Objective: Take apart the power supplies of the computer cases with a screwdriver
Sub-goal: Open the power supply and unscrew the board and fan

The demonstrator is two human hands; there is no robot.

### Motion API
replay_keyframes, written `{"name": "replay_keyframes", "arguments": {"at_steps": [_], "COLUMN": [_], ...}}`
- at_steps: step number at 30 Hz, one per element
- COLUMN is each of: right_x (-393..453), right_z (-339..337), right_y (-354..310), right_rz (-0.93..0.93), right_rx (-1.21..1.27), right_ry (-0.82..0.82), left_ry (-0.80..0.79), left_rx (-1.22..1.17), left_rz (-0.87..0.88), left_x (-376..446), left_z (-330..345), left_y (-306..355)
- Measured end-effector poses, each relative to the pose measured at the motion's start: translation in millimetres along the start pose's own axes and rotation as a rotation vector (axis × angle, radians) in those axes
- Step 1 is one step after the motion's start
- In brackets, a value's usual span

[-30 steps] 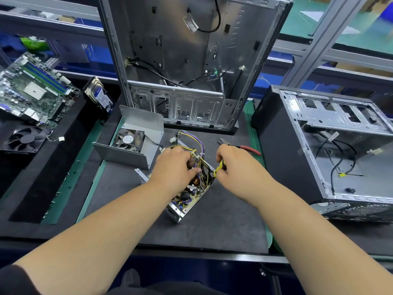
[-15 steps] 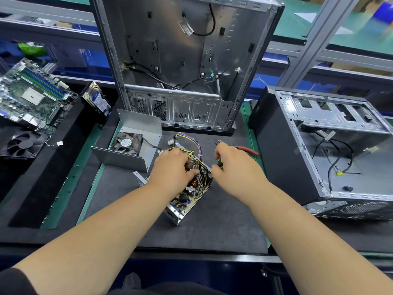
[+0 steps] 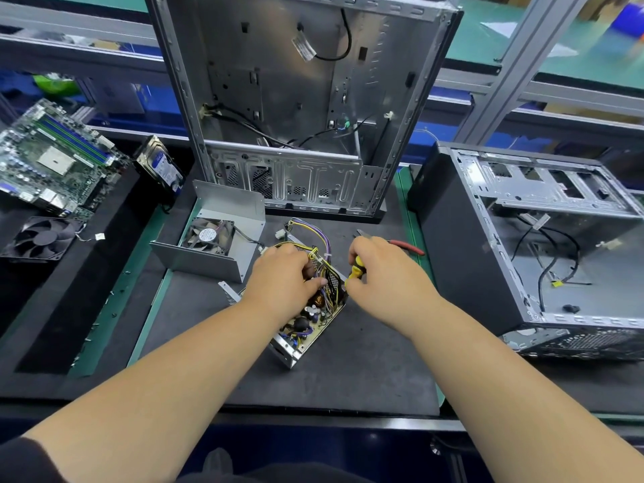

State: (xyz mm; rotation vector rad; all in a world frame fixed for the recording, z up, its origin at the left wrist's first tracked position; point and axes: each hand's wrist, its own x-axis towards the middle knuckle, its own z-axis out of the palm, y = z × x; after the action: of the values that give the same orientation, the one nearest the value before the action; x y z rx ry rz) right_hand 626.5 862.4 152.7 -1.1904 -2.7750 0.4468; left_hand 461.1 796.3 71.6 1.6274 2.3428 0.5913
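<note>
Two bare forearms reaching forward from the lower corners and converging toward the centre. Left hand (image 3: 284, 278) palm down, fingers curled over and gripping the open grey metal power supply box with exposed circuit board and yellow wiring (image 3: 306, 325), thumb pointing right. Right hand (image 3: 385, 277) just beside it, knuckles up, fingers and thumb pinching the yellow-and-black screwdriver handle (image 3: 355, 270). Hands close together, not touching.

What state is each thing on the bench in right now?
Power supply: cover off, board exposed, tilted on mat.
Left hand: grips the power supply's wires.
Right hand: grips the screwdriver at the supply's edge.
Cover with fan: detached, lying open.
Upright case: side open, gutted.
Right case: lying open.
Pliers: lying unused.
</note>
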Motion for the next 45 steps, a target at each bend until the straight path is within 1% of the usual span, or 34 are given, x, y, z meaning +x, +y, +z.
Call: {"name": "replay_keyframes", "arguments": {"at_steps": [3, 6, 9, 11, 13, 15, 17, 23, 25, 27, 30, 32, 36, 38, 40, 43, 45], "right_x": [0.6, 1.4, -0.7, -2.1, -3.4, -2.5, -0.6, -1.2, -2.8, -3.3, -1.5, -0.2, -0.5, -0.4, -1.7, -1.9, -1.0], "right_z": [0.2, 0.0, -1.2, -1.8, -0.6, 0.5, 0.1, -0.4, 0.9, 3.0, 2.6, 2.4, 0.6, -2.0, -1.5, 0.1, -0.5], "right_y": [2.3, 3.2, 2.2, 1.9, 1.8, 3.4, 4.6, 4.8, 4.3, 4.9, 6.0, 5.8, 2.6, 1.9, 1.4, 2.4, 2.8], "right_rz": [0.028, 0.037, -0.041, -0.076, -0.071, -0.059, -0.030, -0.056, -0.056, -0.040, -0.027, -0.025, -0.051, -0.077, -0.083, -0.066, -0.043], "right_rx": [-0.125, -0.052, 0.034, 0.040, -0.005, -0.107, -0.163, 0.075, 0.100, 0.050, -0.115, -0.143, 0.013, 0.050, 0.011, -0.153, -0.192], "right_ry": [0.019, -0.014, -0.005, 0.001, 0.018, 0.042, 0.012, 0.001, -0.003, 0.008, 0.047, 0.034, -0.027, -0.033, -0.030, 0.008, -0.014], "left_ry": [-0.002, -0.004, -0.007, -0.007, -0.005, 0.000, 0.004, 0.004, 0.005, 0.008, 0.013, 0.016, 0.014, 0.018, 0.020, 0.018, 0.016], "left_rx": [-0.008, -0.002, -0.007, -0.006, 0.000, 0.000, -0.009, -0.010, -0.011, -0.011, -0.017, -0.012, -0.008, -0.006, -0.004, -0.002, -0.008], "left_rz": [-0.010, -0.011, -0.005, -0.006, -0.008, -0.006, -0.007, -0.010, -0.014, -0.016, -0.017, -0.020, -0.017, -0.015, -0.016, -0.013, -0.013], "left_x": [-0.1, -0.5, -0.5, 0.0, 0.0, -0.2, -0.6, -0.4, -0.4, -0.6, -0.8, -1.2, -0.6, 1.4, 1.6, 0.1, -0.6], "left_z": [0.6, 1.6, 1.9, 1.6, 1.6, 2.1, 2.4, 2.4, 2.2, 2.2, 1.9, 1.9, 1.8, 0.4, -0.2, 1.4, 1.8], "left_y": [0.5, 0.0, 0.6, 0.2, -0.3, 0.1, 0.6, 0.6, 0.5, 0.3, 0.9, 0.9, 0.9, 1.3, 1.3, 0.3, 0.1]}}
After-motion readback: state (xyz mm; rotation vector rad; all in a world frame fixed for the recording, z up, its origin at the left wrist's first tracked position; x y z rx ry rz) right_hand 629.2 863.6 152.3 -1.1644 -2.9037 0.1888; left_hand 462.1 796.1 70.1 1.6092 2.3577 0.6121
